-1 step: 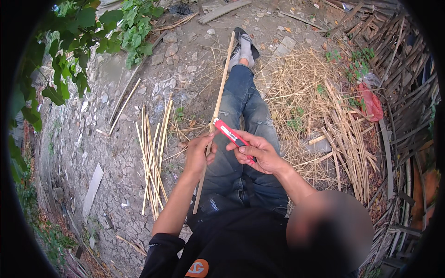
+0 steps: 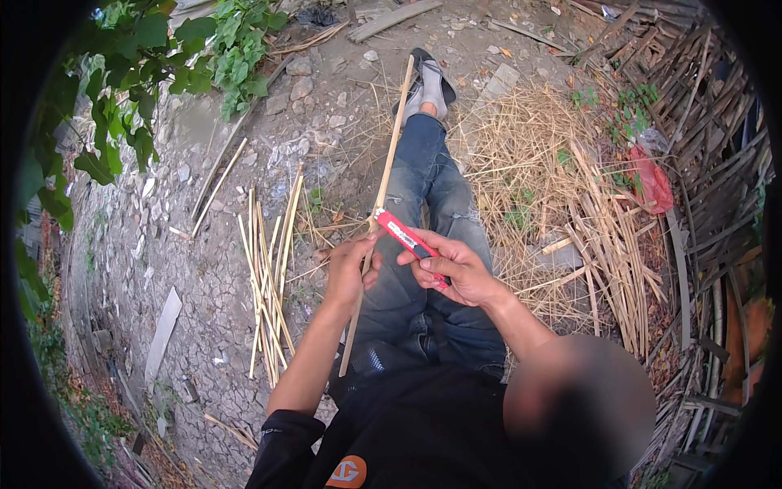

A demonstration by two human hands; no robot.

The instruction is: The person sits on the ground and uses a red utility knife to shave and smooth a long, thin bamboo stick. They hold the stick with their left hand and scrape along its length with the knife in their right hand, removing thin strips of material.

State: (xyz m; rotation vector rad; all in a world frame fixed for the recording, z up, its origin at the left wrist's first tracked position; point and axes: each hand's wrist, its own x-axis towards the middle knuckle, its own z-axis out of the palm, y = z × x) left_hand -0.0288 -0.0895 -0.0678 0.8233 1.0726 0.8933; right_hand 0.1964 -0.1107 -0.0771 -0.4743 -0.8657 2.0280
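Observation:
A long, pale strip of split bamboo or wood point(image 2: 391, 155) runs lengthwise over my legs, from my lap up to my crossed feet. My left hand point(image 2: 350, 269) is closed around its lower part. In my right hand point(image 2: 453, 267) is a red utility knife point(image 2: 407, 238) with a dark grip section, its front end against the strip just above my left fingers. The blade itself is too small to make out. My legs point(image 2: 428, 212), in worn blue jeans, stretch out underneath.
Several thin strips point(image 2: 265, 285) lie in a bundle on the cracked soil to my left. At right are a heap of shavings point(image 2: 521, 163) and more strips point(image 2: 615, 253), with a red plastic bag point(image 2: 652, 181) beyond. Leafy branches point(image 2: 98, 106) hang at upper left; stacked wood point(image 2: 717, 138) lines the right.

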